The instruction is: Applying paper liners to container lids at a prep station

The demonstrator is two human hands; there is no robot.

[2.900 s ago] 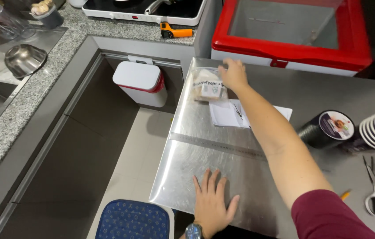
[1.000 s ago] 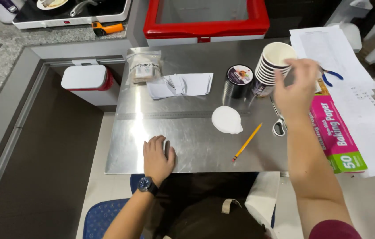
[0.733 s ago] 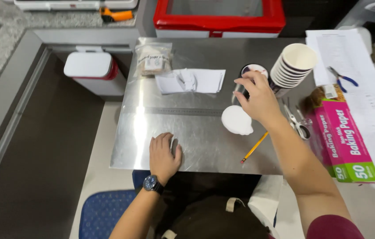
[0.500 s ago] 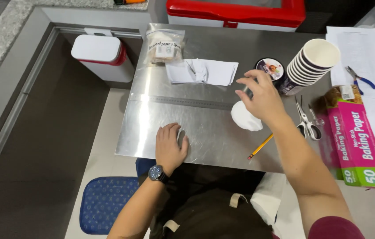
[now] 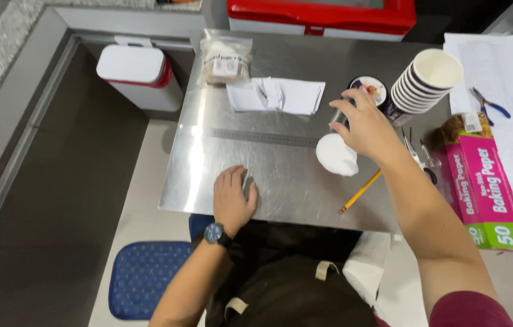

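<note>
Table [image 5: 281,181]: brushed steel sheet, rectangular, scuffed and shiny, carrying everything below.
Red chest [image 5: 320,15]: glossy red rim at the table's far edge.
Bin [image 5: 138,72]: white plastic box with a red band, on the floor left of the table.
Stool [image 5: 141,275]: blue padded seat with a dotted weave, under the near left corner.
Baking paper box [image 5: 489,194]: long pink and green carton, lying at the right edge.
Paper cups [image 5: 426,82]: tilted stack, white inside, dark outside, just right of the right hand.
Folded papers [image 5: 278,95]: white, fanned flat at the far middle.
Bag [image 5: 225,59]: clear plastic pouch, crinkled, left of the folded papers.
Right hand [image 5: 365,124]: fingers spread and slightly curled, gripping nothing that shows; it hovers over the far edge of the paper circle, and whether it touches the circle I cannot tell.
Left hand [image 5: 233,197]: flat, palm down on the bare steel near the front edge, fingers together, holding nothing; a dark wristwatch [image 5: 215,233] sits on its wrist.
Paper circle [image 5: 336,155]: thin white disc, lying flat on the table just under the right hand.
Ruler [image 5: 265,137]: slim metal strip across the middle.
Pencil [image 5: 360,192]: yellow, diagonal, near the circle.
</note>
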